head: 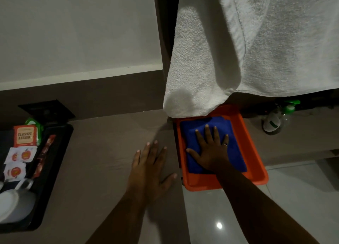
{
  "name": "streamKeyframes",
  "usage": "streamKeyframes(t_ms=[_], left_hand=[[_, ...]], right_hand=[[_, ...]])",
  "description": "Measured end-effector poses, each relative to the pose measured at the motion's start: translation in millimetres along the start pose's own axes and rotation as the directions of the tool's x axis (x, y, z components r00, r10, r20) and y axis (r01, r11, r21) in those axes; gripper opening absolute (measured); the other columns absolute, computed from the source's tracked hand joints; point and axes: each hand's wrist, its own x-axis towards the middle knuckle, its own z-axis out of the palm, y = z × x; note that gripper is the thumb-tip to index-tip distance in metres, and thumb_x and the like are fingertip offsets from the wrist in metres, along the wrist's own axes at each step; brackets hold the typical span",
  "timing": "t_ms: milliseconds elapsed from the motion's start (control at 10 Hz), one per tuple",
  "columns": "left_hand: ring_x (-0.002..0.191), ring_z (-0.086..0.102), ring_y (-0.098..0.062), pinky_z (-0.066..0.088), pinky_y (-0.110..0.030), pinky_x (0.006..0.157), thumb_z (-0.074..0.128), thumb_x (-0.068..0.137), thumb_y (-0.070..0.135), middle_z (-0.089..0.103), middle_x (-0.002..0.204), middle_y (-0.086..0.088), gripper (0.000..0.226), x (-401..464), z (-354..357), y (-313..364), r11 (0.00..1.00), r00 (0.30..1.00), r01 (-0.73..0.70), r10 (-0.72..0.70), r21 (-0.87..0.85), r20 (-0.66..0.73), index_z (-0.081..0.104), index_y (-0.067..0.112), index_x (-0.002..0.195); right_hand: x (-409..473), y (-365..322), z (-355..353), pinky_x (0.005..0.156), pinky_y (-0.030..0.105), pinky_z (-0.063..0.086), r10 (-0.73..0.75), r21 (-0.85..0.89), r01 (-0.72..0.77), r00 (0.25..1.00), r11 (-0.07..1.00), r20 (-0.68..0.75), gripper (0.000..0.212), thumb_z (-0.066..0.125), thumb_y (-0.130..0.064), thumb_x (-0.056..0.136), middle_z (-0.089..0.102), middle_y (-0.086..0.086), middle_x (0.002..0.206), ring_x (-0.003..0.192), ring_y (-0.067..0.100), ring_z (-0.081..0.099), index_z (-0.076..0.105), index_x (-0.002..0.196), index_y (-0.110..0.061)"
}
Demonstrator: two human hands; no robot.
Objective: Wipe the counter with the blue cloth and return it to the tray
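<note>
The folded blue cloth (pixel 236 152) lies inside the orange tray (pixel 255 152), which sits on the grey-brown counter (pixel 102 152) with its near end past the counter's edge. My right hand (pixel 211 152) rests flat on top of the cloth with fingers spread, not gripping it. My left hand (pixel 148 170) lies flat on the bare counter just left of the tray, fingers apart and holding nothing.
A white towel (pixel 238 50) hangs down over the tray's far end. A black tray (pixel 53 161) with tea sachets and white cups sits at the left. A clear bottle with a green cap (pixel 278 118) stands at the right. Glossy floor shows below the counter edge.
</note>
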Motion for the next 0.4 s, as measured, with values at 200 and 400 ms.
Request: streamKeyframes(t_ms=[200,400], left_hand=[[0.151,0.015,-0.029,0.021,-0.054,0.12,0.023,0.085,0.08,0.02,0.164,-0.009,0.09,0.6,-0.4,0.6,1.0,1.0,0.009,-0.009,0.003,0.014,0.025,0.022,0.154],[0.149,0.022,-0.031,0.021,-0.053,0.12,0.026,0.081,0.083,0.024,0.161,-0.014,0.101,-1.1,0.7,1.3,0.998,0.998,0.061,-0.061,-0.03,0.006,0.028,0.01,0.152]], right_hand=[[2.2,0.7,-0.7,0.108,0.069,-0.012,0.015,0.006,-0.015,1.0,1.0,0.008,0.095,0.001,-0.089,0.072,-0.005,0.009,0.163,0.148,0.034,-0.012,0.001,0.152,-0.037],[-8.3,5.4,-30.3,0.113,0.063,-0.003,0.022,0.155,-0.024,1.0,0.988,0.017,0.1,0.007,-0.088,0.072,-0.003,0.008,0.164,0.149,0.029,-0.009,0.007,0.153,-0.029]])
